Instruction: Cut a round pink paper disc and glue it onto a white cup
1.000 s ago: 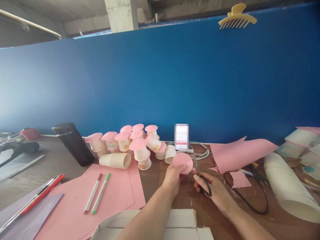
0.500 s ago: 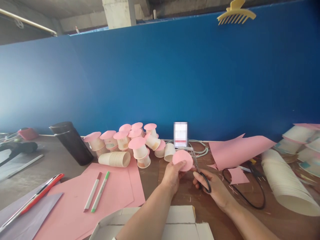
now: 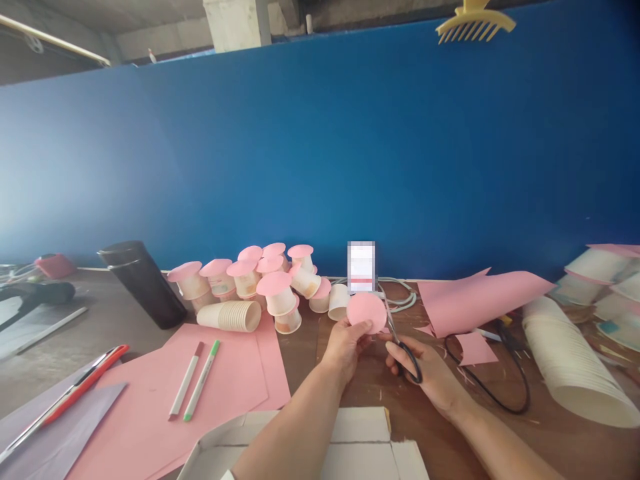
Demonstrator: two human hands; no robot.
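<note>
Between thumb and fingers, my left hand (image 3: pixel 345 350) pinches the lower edge of a round pink paper disc (image 3: pixel 367 312). My right hand (image 3: pixel 425 370) is closed around the black handles of a pair of scissors (image 3: pixel 411 360). The blades point up and away, along the disc's right edge. Just behind the disc, a white paper cup (image 3: pixel 339 301) lies on its side. To the left stand several paper cups topped with pink discs (image 3: pixel 276 285), some stacked in pairs.
Pink sheets (image 3: pixel 235 393) lie at the left under two markers (image 3: pixel 201 380). A red utility knife (image 3: pixel 85 383), black tumbler (image 3: pixel 145 287) and stacked cups (image 3: pixel 575 360) flank my hands. Cardboard (image 3: pixel 360 427) is in front. Pink offcuts (image 3: pixel 477 348) and a black cable (image 3: pixel 525 400) lie right.
The pink disc has turned slightly in my left hand and now looks flatter. My right hand and the scissors stay nearly where they were, beside its edge.
</note>
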